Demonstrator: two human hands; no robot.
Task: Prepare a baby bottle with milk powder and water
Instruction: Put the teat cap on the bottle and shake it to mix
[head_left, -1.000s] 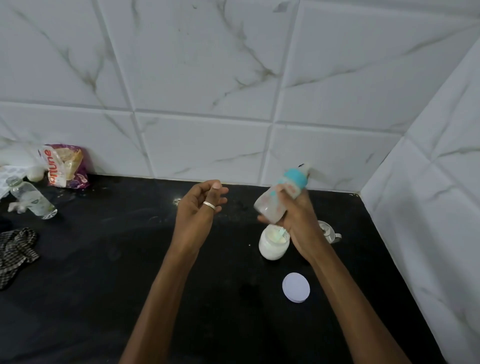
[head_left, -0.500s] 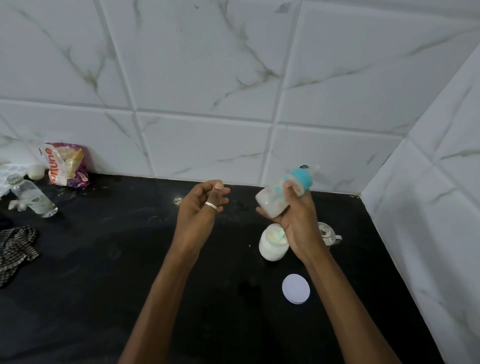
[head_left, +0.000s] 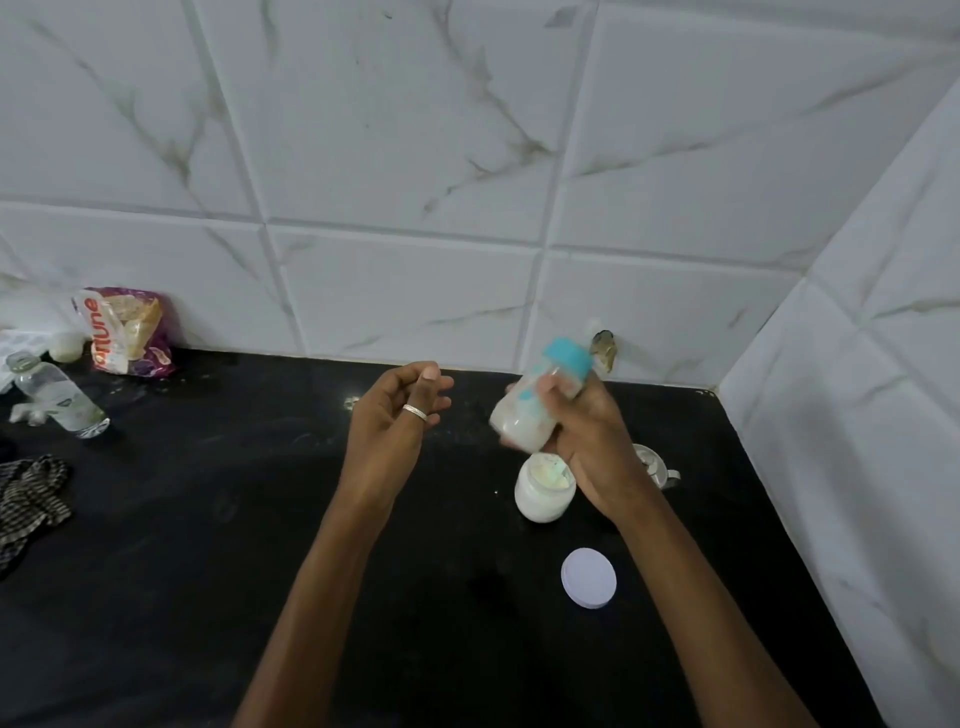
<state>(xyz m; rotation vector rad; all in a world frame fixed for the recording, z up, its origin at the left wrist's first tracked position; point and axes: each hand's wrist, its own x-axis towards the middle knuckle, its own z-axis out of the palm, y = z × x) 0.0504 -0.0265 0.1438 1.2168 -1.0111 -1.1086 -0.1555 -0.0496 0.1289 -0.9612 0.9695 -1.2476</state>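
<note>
The baby bottle (head_left: 537, 402) was gripped by the curled right hand (head_left: 589, 434) just above the open powder jar (head_left: 544, 488), its long axis tilted with the teal cap (head_left: 567, 357) up and rightward, while the empty left hand (head_left: 395, 415) was held loosely curled beside it.

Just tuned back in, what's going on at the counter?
A person grips a baby bottle in the right hand, tilted, its teal collar on and pointing toward the wall, milky white inside. It is held above an open powder jar standing on the black counter; a white lid lies flat nearer the camera. The left hand is raised beside it, fingers loosely curled, holding nothing. A water bottle lies at far left.
</note>
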